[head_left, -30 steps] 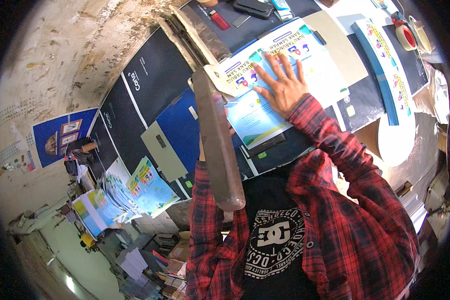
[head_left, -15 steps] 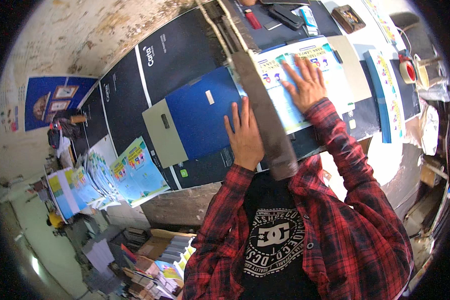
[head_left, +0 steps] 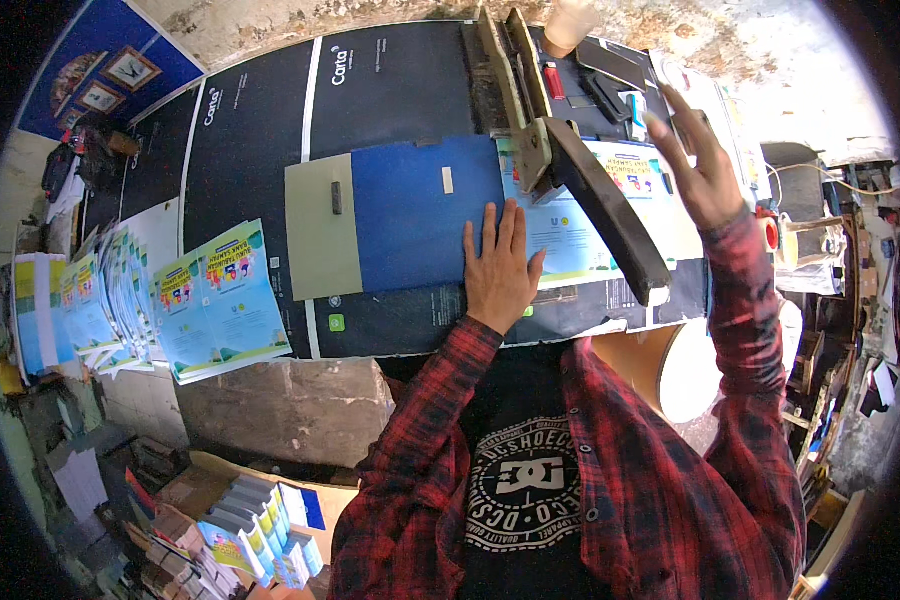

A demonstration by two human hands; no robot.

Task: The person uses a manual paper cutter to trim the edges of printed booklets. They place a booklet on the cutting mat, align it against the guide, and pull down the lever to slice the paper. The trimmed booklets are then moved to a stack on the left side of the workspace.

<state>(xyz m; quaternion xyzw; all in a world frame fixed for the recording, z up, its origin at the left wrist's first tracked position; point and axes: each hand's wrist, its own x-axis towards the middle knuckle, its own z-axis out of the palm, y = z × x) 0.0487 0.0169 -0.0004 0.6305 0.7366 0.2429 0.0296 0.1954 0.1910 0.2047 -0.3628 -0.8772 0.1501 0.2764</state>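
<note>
My left hand [head_left: 500,270] lies flat with fingers stretched out, over the right edge of a blue board [head_left: 410,225] and the left edge of a light-blue printed sheet [head_left: 570,235]. The sheet lies open under the dark metal lever arm [head_left: 610,215] of a hinged bench device [head_left: 515,80]. My right hand [head_left: 705,165] is raised to the right of that lever, fingers apart and holding nothing. A grey-green panel [head_left: 320,230] with a small dark block adjoins the blue board.
Left on the black tabletop [head_left: 240,150] are a printed sheet stack [head_left: 225,305] and fanned sheets [head_left: 120,300]. A red lighter [head_left: 553,80], a dark case [head_left: 602,98] and a phone [head_left: 613,62] lie at the back. A tan round drum [head_left: 660,370] stands below the front edge.
My right hand has lifted off the printed sheet and moved right. The lever arm now stands at a steeper angle, apart from the sheet. My left hand stays flat; the view has shifted.
</note>
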